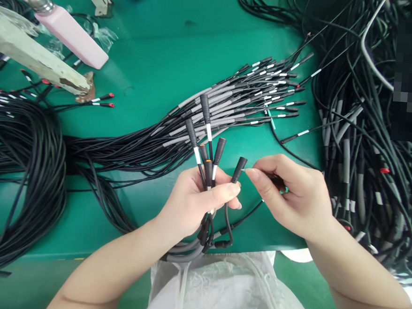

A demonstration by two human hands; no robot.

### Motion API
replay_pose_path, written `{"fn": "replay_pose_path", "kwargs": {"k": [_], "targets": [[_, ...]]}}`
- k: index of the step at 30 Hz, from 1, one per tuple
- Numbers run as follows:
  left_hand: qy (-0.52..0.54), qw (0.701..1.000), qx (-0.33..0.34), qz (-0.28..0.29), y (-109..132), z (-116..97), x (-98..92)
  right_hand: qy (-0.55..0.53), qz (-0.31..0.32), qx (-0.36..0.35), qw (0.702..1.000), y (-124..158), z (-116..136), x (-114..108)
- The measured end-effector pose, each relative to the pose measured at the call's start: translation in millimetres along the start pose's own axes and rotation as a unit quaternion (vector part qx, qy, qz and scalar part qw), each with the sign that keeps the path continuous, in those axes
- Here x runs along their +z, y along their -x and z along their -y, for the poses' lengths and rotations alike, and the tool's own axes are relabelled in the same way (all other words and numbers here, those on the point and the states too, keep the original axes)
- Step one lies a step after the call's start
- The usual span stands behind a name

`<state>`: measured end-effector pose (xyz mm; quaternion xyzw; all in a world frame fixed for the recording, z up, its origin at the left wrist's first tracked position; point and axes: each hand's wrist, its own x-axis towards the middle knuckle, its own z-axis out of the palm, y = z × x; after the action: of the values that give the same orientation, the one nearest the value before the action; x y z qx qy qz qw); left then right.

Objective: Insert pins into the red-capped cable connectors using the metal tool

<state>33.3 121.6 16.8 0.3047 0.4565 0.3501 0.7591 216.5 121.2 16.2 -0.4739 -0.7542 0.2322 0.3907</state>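
My left hand [197, 201] is closed around a bunch of black cable connectors [219, 150], several with white labels and two showing orange ends. Between its thumb and fingers, another black connector [239, 168] leans to the right. My right hand [291, 193] is closed, thumb and index fingertips pinched beside that connector's open end. Whatever lies at the fingertips is too small to make out. A dark cable end [278, 182] shows inside the curled right fingers, partly hidden. Grey ribbed sleeving [188, 254] and cable joints hang below my left hand.
A long bundle of labelled cables [224, 99] lies across the green table [155, 66]. Coiled black cables [24, 174] lie left, with a large tangled heap [363, 128] at right. A pink bottle [73, 37] lies near worn metal legs [43, 53]. White plastic [232, 288] covers my lap.
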Motion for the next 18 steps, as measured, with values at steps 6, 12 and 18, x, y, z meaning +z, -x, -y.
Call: {"fn": "replay_pose_path", "kwargs": {"k": [6, 12, 18], "targets": [[-0.037, 0.999, -0.002, -0.01, -0.5, 0.2, -0.6, -0.052, 0.048, 0.04, 0.997, -0.7, 0.4, -3.8], [-0.03, 0.999, 0.002, -0.022, 0.2, -1.3, 0.8, -0.07, 0.034, 0.033, 0.996, 0.0, 2.7, -3.9], [-0.028, 0.999, -0.003, -0.015, -0.1, -1.8, 1.6, -0.006, -0.002, -0.005, 1.0, 0.3, 2.3, 0.8]]}}
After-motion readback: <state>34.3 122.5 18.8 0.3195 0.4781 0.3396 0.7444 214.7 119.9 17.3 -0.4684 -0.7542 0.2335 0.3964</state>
